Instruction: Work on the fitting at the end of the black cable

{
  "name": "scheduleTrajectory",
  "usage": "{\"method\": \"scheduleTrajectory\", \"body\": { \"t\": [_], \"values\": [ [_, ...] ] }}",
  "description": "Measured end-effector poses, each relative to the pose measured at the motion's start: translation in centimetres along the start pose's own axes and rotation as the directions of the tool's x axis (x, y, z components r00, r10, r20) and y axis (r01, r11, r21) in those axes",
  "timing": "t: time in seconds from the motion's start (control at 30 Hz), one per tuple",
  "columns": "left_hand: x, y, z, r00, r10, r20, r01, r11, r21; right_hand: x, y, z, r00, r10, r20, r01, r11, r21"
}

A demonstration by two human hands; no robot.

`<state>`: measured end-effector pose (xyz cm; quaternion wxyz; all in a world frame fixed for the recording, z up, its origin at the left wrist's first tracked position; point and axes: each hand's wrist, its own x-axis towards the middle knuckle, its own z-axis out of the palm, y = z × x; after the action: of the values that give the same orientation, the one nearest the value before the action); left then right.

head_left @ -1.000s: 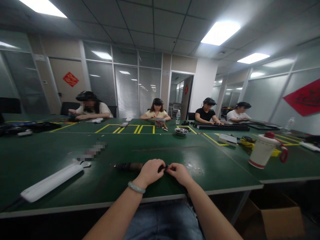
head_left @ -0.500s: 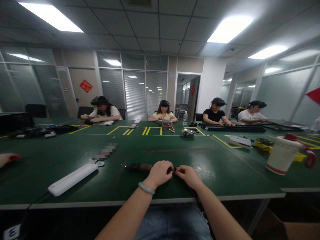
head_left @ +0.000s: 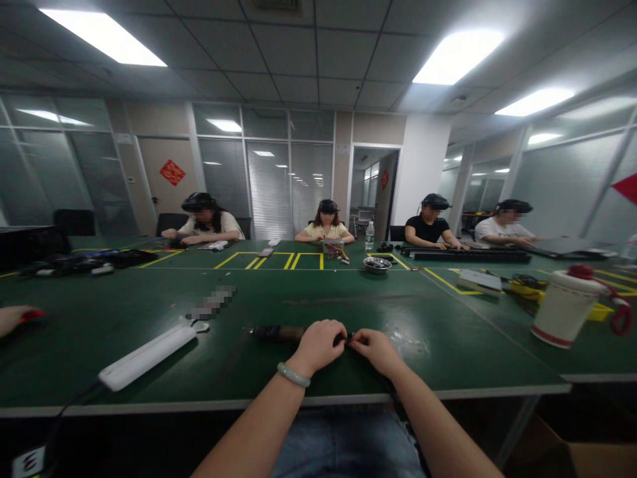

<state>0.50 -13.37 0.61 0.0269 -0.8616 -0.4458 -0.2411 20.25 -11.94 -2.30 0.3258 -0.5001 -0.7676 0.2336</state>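
Observation:
An electric screwdriver (head_left: 286, 334), with a dark brownish body and a black front end, lies along the green table (head_left: 308, 378), its tip pointing left. My left hand (head_left: 321, 345) is closed over its rear part, a greenish bangle on the wrist. Just to the right, my right hand (head_left: 377, 352) pinches thumb and finger together at a small dark piece by the tool's back end. What exactly sits between those fingertips is too small and too covered to make out. The fingertips of both hands nearly meet.
A white power strip (head_left: 149, 358) lies left, its cord over the front edge. A metal bowl (head_left: 377, 265) stands ahead, a white tumbler (head_left: 567, 309) right. Another person's hand (head_left: 12, 320) with something red is at far left. Several people sit across the table.
The view has shifted very slightly. Both of my hands stay at the rear of the screwdriver in nearly the same pose.

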Motion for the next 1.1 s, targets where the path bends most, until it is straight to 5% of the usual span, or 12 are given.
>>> {"method": "scheduleTrajectory", "body": {
  "t": [1.1],
  "values": [
    [0.03, -0.24, 0.16, 0.999, 0.001, -0.037, -0.002, 0.999, -0.045, 0.15, 0.71, 0.33, 1.0, -0.002, -0.013, 0.002, 1.0, -0.004]
  ]
}}
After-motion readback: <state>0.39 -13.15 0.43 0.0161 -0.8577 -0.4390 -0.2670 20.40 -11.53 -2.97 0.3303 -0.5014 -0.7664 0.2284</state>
